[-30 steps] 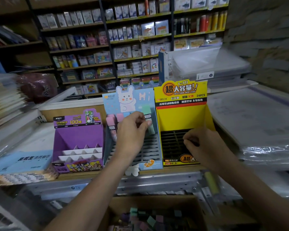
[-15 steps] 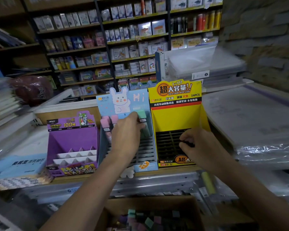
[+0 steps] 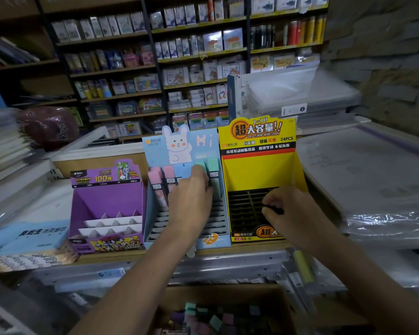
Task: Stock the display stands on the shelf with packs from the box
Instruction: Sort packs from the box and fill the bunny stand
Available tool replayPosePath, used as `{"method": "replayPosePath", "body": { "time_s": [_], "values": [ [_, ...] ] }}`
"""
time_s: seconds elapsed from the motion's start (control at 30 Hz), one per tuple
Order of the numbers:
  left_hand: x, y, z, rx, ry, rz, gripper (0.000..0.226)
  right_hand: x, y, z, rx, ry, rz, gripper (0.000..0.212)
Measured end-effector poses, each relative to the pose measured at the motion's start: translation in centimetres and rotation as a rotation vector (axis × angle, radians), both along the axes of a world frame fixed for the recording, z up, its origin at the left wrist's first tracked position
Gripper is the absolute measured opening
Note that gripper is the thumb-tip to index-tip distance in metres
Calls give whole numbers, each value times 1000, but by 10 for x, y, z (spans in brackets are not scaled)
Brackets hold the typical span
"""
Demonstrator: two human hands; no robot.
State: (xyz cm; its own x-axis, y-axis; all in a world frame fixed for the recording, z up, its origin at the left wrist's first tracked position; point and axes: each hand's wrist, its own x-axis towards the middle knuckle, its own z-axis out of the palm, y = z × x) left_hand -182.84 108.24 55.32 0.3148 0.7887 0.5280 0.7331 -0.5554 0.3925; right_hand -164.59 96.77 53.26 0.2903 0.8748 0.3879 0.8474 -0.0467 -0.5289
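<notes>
Head: blue stand (image 3: pixel 153 151) holds pastel packs (image 3: pixel 169 172) (box (image 3: pixel 228 292) too)

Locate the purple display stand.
Head view, left of centre: the purple display stand sits on the shelf, leftmost of three, beside the blue bunny stand.

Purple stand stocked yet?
No: the purple stand shows only bare white tiers, with no packs in them.

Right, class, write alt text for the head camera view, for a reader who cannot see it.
A person's left hand pinches a green pack in the top row of a blue rabbit stand, while the right hand curls at the neighbouring yellow stand; a box of packs sits below.
</notes>
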Motion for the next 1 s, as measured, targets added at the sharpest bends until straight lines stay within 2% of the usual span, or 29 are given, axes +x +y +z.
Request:
{"method": "replayPosePath", "body": {
  "time_s": [0.1, 0.2, 0.4, 0.57, 0.8, 1.0],
  "values": [
    [-3, -4, 7, 96, -99, -59, 24, 0, 0, 1, -2, -3, -3, 17],
    [-4, -4, 14, 139, -84, -121, 34, -2, 0, 1, -10, -3, -8, 18],
    [-9, -3, 15, 120, 31, -133, 37, -3, 1, 1, -24, -23, -24, 16],
    [-14, -8, 12, 69, -56, -218, 45, -7, -3, 5, -21, 15, -25, 15],
    [-38, -32, 9, 47, -261, -237, 9, -30, -20, 22, 138, 96, 21, 10],
    [-82, -79, -26, -84, -319, -336, 12, -67, -49, 8, 269, 160, 106, 10]
  ]
}}
